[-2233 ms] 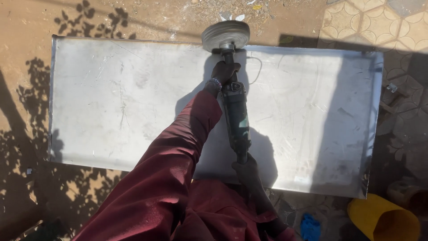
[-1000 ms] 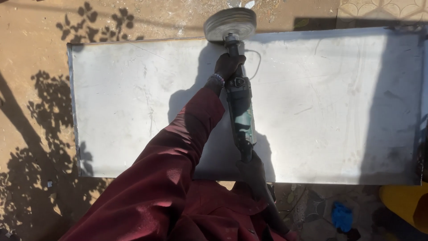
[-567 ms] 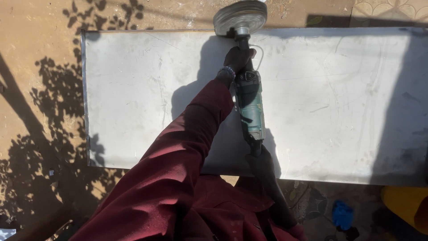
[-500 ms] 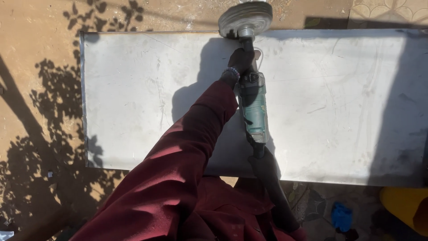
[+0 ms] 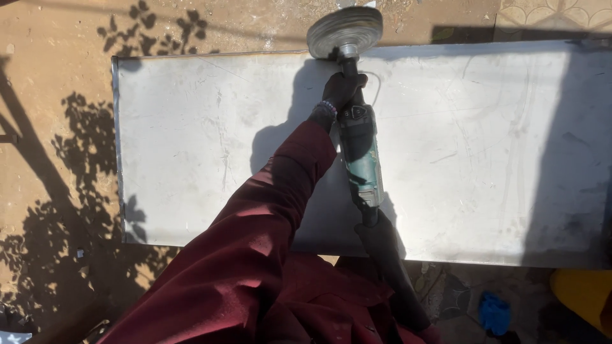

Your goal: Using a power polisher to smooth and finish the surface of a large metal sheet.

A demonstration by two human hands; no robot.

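Observation:
A large grey metal sheet (image 5: 191, 146) lies flat on the ground. I hold a green-bodied angle grinder (image 5: 360, 153) over it, pointing away from me. Its round disc (image 5: 344, 32) sits at the sheet's far edge. My left hand (image 5: 343, 89), in a dark glove at the end of a maroon sleeve, grips the grinder's neck just behind the disc. Wrapped around the grinder's rear handle near the sheet's near edge is my right hand (image 5: 377, 234), also dark-gloved.
Bare sandy ground (image 5: 57, 95) with leaf shadows lies to the left. Patterned paving tiles (image 5: 554, 16) show at the top right. A yellow container (image 5: 583, 293) and a small blue object (image 5: 494, 312) sit near my feet at the bottom right.
The view has shifted, so the sheet sits further right and lower in frame. The grinder's disc stays on the sheet's far edge, with both hands keeping their grip.

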